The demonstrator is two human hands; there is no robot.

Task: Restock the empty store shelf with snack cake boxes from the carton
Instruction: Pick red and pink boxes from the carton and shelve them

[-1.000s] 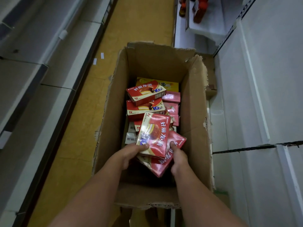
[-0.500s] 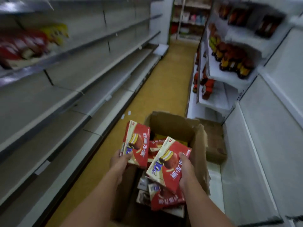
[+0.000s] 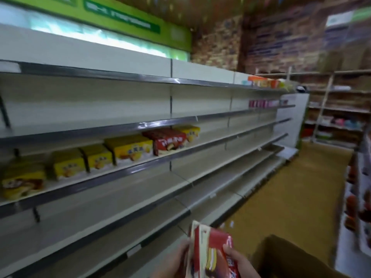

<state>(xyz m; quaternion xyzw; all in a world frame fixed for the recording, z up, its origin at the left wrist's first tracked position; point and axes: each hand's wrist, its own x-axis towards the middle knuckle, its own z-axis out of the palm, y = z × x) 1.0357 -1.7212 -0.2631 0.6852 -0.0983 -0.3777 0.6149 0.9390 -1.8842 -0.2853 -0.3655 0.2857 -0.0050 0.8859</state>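
Snack cake boxes in hand, facing partly stocked shelving

Red snack cake boxes (image 3: 212,255): two can be told apart, held upright and pressed side by side at the bottom edge of the view; the lower parts are cut off by the frame, so a third cannot be ruled out. The nearer box shows a chocolate-coated cake on its red face.

Left hand (image 3: 176,261): one, against the left side of the pair, fingers wrapped on the outer box; only the upper part of the hand shows.

Right hand (image 3: 239,261): one, thumb laid over the red front of the nearer box, fingers hidden behind it.

Carton (image 3: 285,255): one, brown cardboard, bottom right, just beside the right hand; only a corner shows and its contents are out of view.

Shelving run (image 3: 180,153): five tiers visible along the left wall, most of them bare.

Yellow boxes (image 3: 128,147): five on the middle tier, blurred; printing unreadable.

Dark red pack (image 3: 166,139): one, lying between the fourth and fifth yellow boxes.

Far-end stock: orange items (image 3: 259,82) on the top tier and pink items (image 3: 261,103) on the next, too smeared to count.

Green sign (image 3: 120,19): one band above the shelving, lettering illegible.

Right-hand rack (image 3: 359,197): dark red goods, cut off and blurred.
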